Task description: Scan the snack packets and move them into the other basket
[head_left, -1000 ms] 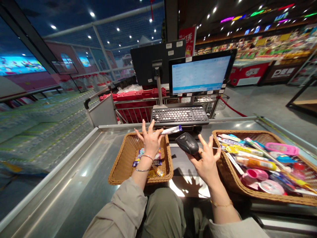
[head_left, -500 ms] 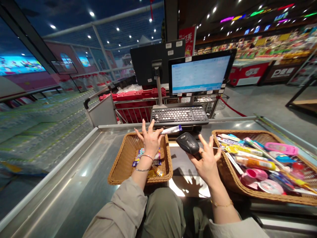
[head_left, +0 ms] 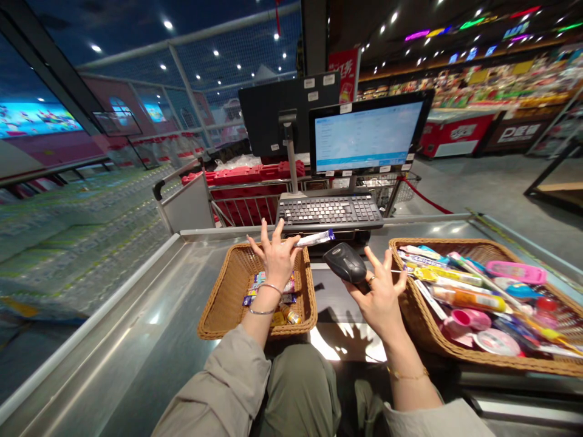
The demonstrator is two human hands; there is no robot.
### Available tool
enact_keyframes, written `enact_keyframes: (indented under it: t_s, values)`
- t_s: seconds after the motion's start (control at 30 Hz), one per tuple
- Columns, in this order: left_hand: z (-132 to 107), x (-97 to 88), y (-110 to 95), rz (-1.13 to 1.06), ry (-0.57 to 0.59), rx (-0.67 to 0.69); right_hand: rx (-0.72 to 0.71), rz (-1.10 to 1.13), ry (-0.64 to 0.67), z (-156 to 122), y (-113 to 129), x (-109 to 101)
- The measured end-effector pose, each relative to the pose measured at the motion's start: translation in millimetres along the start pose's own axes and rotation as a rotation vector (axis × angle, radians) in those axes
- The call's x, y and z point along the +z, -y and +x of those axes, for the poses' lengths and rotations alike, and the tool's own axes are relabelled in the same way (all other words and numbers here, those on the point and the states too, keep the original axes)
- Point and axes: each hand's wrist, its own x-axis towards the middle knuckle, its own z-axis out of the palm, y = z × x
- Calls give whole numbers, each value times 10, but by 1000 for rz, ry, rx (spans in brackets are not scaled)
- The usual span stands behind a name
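Pinched in my left hand [head_left: 279, 258] is a slim white wrapped stick packet [head_left: 315, 238] with a dark blue end, pointing right. This hand is above the left wicker basket [head_left: 213, 312], other fingers spread. Inside that basket lie several small colourful packets [head_left: 262, 285] and a small bottle [head_left: 290, 314]. My right hand [head_left: 380, 297] is closed round a black barcode scanner [head_left: 345, 262], its head angled left toward the packet without touching it. A thin white stick [head_left: 397, 271] shows by the right fingers; whether they hold it I cannot tell.
The right basket [head_left: 423, 331] holds toothbrushes, tubes and a pink case [head_left: 517, 272]. Ahead stand a keyboard [head_left: 328, 209], a lit monitor [head_left: 368, 136] and a second dark monitor [head_left: 268, 121]. Beyond the metal counter [head_left: 150, 340] is a shopping cart [head_left: 246, 203].
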Motion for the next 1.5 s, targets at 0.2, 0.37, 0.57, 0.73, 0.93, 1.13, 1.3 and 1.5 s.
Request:
enact_keyframes:
  t_s: [0.2, 0.37, 0.57, 0.73, 0.93, 1.13, 1.3, 1.5]
  values:
    - [10, 4, -7, -5, -3, -3, 4, -1, 6, 0, -8, -3]
    - [11, 21, -4, -2, -7, 0, 5, -5, 9, -7, -14, 0]
    - [2, 30, 1, 2, -15, 7, -5, -6, 0, -7, -11, -3]
    - [12, 25, -8, -3, -15, 1, -7, 3, -7, -5, -7, -8]
    - [18, 32, -6, -14, -18, 1, -38, 4, -12, -8, -23, -1]
    - [16, 48, -3, -12, -9, -3, -37, 2, -13, -6, -19, -5]
    - [16, 40, -9, -11, -7, -4, -31, -10, -8, -6, -15, 3]
    - [16, 20, -30, -28, 5, -10, -19, -18, -3, -3, -12, -14]
